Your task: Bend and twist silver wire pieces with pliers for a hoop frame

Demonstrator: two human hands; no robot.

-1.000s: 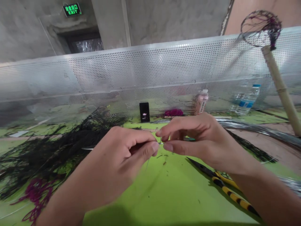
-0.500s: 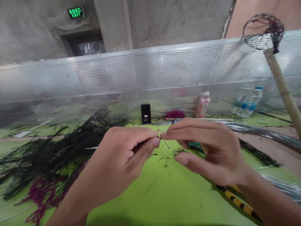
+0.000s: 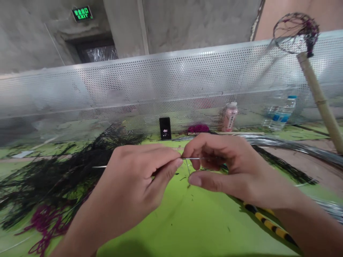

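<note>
Both hands pinch thin wire over green table.
L hand (image 3: 134,185) grips wire (image 3: 191,158) btwn thumb & forefinger; R hand (image 3: 227,167) pinches same wire just beside it, fingers curled. Wire sits above table (image 3: 187,221), mid-frame. Black strands (image 3: 66,167) at left, yellow-black pliers (image 3: 268,225) under R wrist.

Right hand (image 3: 227,167) hides most of pliers (image 3: 270,225).

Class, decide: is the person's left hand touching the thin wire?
Touching. The head view shows the left hand pinching the thin wire between thumb and forefinger.
</note>
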